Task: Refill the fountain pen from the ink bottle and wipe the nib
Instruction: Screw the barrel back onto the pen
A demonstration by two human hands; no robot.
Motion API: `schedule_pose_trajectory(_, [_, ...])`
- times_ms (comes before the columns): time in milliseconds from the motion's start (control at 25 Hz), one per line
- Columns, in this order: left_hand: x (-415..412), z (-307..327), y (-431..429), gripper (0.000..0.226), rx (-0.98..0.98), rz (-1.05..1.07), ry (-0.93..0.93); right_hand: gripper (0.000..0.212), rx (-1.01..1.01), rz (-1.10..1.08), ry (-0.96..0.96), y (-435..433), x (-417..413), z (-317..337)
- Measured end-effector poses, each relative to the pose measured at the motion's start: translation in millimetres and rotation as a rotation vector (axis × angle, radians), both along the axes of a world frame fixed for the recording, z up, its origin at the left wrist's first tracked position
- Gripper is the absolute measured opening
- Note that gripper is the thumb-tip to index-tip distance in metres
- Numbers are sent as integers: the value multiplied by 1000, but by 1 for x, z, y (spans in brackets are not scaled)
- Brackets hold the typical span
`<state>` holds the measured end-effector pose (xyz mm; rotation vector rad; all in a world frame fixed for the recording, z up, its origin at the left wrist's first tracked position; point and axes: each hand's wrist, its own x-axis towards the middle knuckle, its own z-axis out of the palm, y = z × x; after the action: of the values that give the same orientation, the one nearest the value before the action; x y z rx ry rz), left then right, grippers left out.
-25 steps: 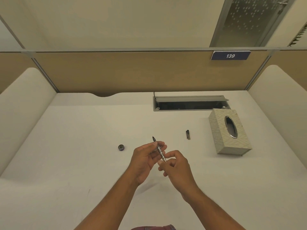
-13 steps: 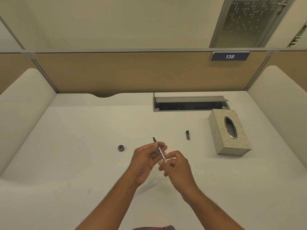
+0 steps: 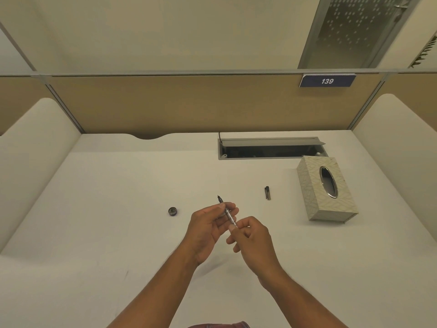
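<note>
While the left hand (image 3: 208,229) pinches the pen (image 3: 227,213) near its nib, tip aimed away, the right hand's (image 3: 254,242) fingers pinch its rear, likely to twist it; both hover above the desk (image 3: 118,209); cap (image 3: 267,193) lies aside, near the tissue box (image 3: 314,197) for wiping.

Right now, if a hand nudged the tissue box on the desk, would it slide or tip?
The tissue box would probably slide: it lies on its long flat base on the smooth desk. It is likely light, since no tissue shows in the oval slot. Tipping seems unlikely, as it sits low and wide.
</note>
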<state>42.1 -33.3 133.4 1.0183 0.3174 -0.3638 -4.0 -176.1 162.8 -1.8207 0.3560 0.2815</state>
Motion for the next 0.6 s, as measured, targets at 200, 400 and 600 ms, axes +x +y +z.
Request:
schedule_pose_trajectory(200, [1,2,0,32,-2,-5,-3,18,12,6,-14,0,0,1])
schedule_pose_trajectory(400, [-1,2,1,31,-4,-4,0,16,-5,4,-7,0,0,2])
schedule_pose_trajectory(600, [-1,2,1,31,-15,0,0,27,-39,51,-22,0,-1,2])
